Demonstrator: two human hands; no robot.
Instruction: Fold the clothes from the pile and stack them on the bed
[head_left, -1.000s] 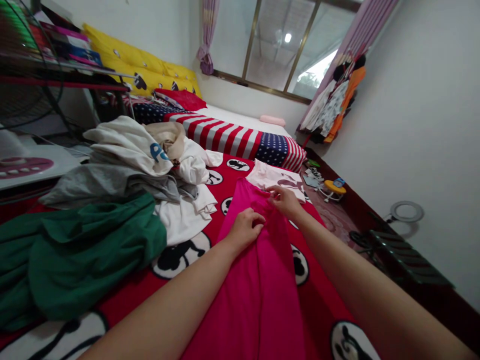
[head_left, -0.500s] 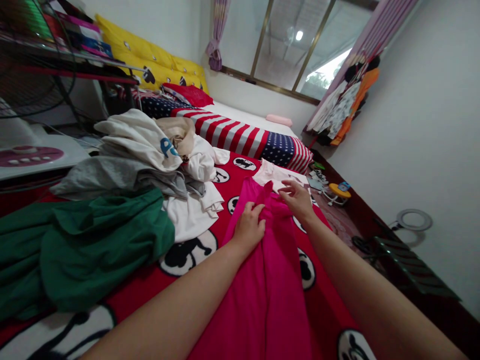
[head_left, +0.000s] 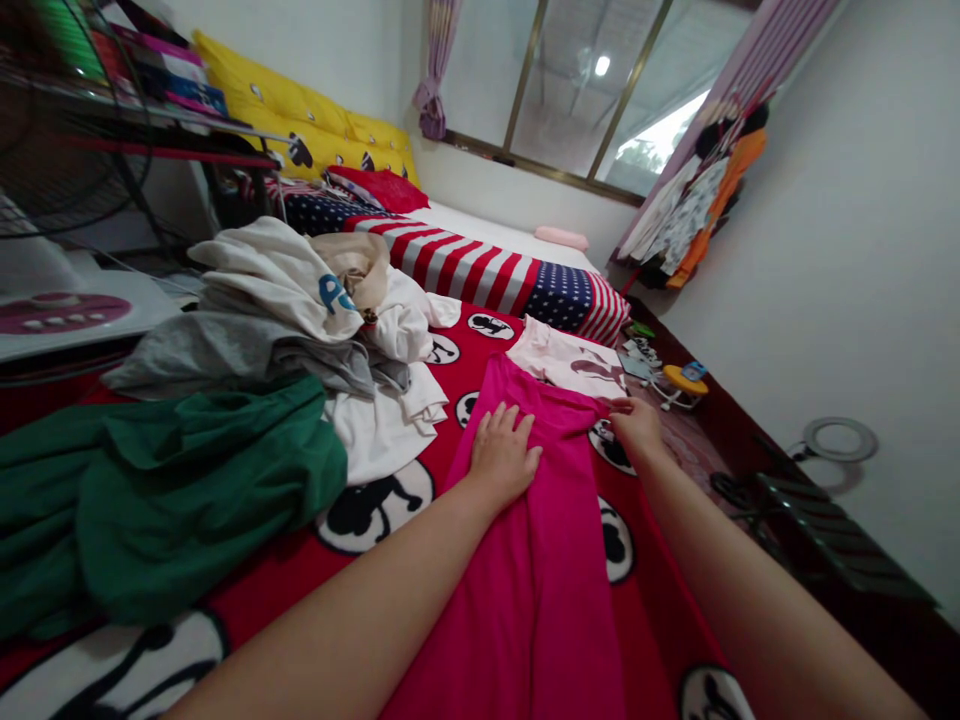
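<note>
— In the lower middle of the frame, what lies under the hands?

— One pair of pink trousers point(head_left: 562, 520), spread on one red blanket point(head_left: 652, 635), the waist near the centre and the legs running off the bottom edge.

— How many hands, and how do they grip?

— Two. The left hand point(head_left: 504, 452) lies on the trousers just below the waist, fingers slightly apart, clamped on nothing. The right hand point(head_left: 636, 425) pinches one corner of the waist, thumb and fingertips together on the cloth.

— What else is on the blanket?

— One pale shirt point(head_left: 559, 362) with a dark print, just beyond the waist. At the left of the frame, one green garment point(head_left: 210, 500) and one grey garment point(head_left: 232, 352); the white and cream clothes point(head_left: 262, 265) heaped there are too tangled to count.

— And farther off?

— One bed point(head_left: 487, 225) at upper centre, bearing one red cushion point(head_left: 386, 188) and one small pink pillow point(head_left: 561, 238). Toward the right, one yellow stool point(head_left: 685, 379) and one ring lamp point(head_left: 816, 428).
</note>
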